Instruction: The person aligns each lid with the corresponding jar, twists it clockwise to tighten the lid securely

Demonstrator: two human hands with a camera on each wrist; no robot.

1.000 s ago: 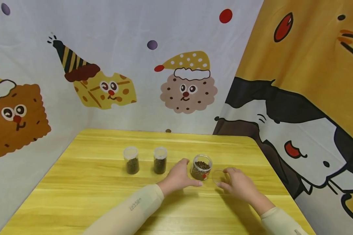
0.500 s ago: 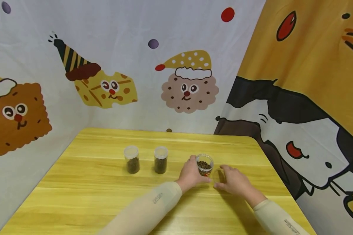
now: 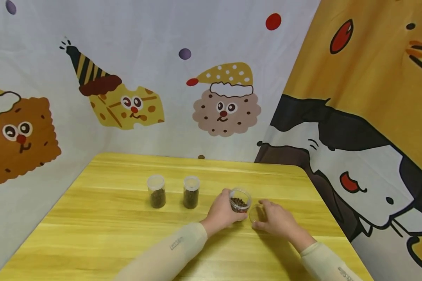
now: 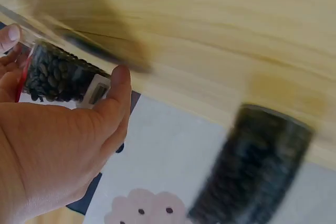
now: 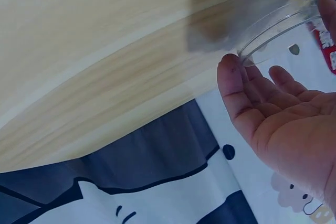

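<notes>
My left hand (image 3: pixel 222 210) grips an open clear jar (image 3: pixel 240 202) part-filled with brown pieces, fingers on its far side and thumb at the near side. Seed-like dark pieces and a red-and-white label show on this jar (image 4: pixel 58 74) in the left wrist view. Just to the right, my right hand (image 3: pixel 279 220) holds a thin round clear lid (image 3: pixel 256 214) by its edge. The lid (image 5: pixel 278 31) sits between thumb and fingertips in the right wrist view. It stands close beside the jar; whether they touch I cannot tell.
Two taller clear jars with pale lids, the left jar (image 3: pixel 157 198) and the middle jar (image 3: pixel 191 197), stand upright on the yellow wooden table (image 3: pixel 102 234), each part-filled with dark contents. A cartoon-printed cloth (image 3: pixel 144 47) hangs behind the table.
My left hand has closed from beside the open jar to a grip on it, and the jar has shifted slightly. My right hand has moved a little left with the lid.
</notes>
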